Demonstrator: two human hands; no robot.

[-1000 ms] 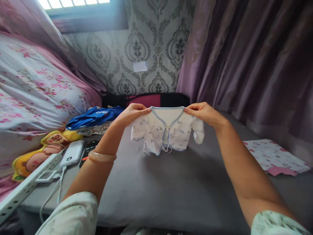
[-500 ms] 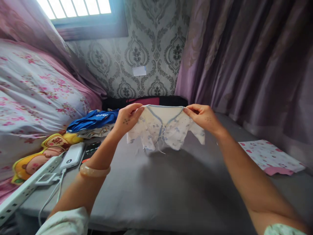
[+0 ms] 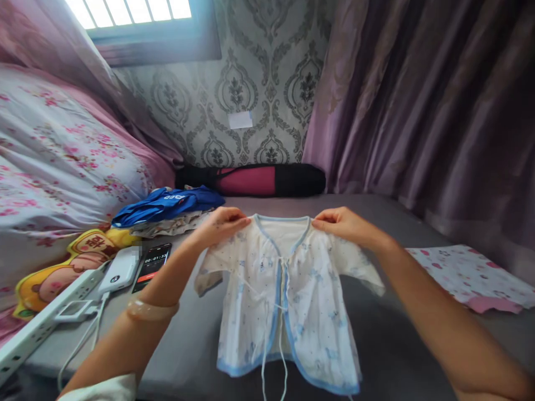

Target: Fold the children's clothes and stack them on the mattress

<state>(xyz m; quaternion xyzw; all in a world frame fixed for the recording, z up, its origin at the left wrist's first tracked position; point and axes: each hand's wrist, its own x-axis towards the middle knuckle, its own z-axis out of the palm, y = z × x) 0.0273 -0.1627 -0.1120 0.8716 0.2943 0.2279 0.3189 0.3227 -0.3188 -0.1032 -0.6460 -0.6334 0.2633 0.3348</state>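
A small white baby shirt [image 3: 317,312] with blue trim and a faint blue print hangs spread out in front of me, its front facing me. Thin white tie strings dangle from its middle past the lower hem. My left hand [image 3: 225,223] pinches the shirt at the shoulder left of the neckline. At the opposite shoulder, my right hand [image 3: 340,223] grips the cloth between thumb and fingers. Both sleeves droop outward under my wrists.
On the grey sheet [image 3: 188,345], a phone [image 3: 152,267] showing a timer, a white power bank [image 3: 121,270] and a power strip [image 3: 45,323] lie left. Blue clothing [image 3: 167,206] sits behind them, a folded pink-and-white cloth [image 3: 472,275] right, a black-and-pink rolled bag [image 3: 251,181] at the wall.
Both hands have come down slightly with the shirt. Its body, bunched up before, now hangs at full length with the hem swung toward me.
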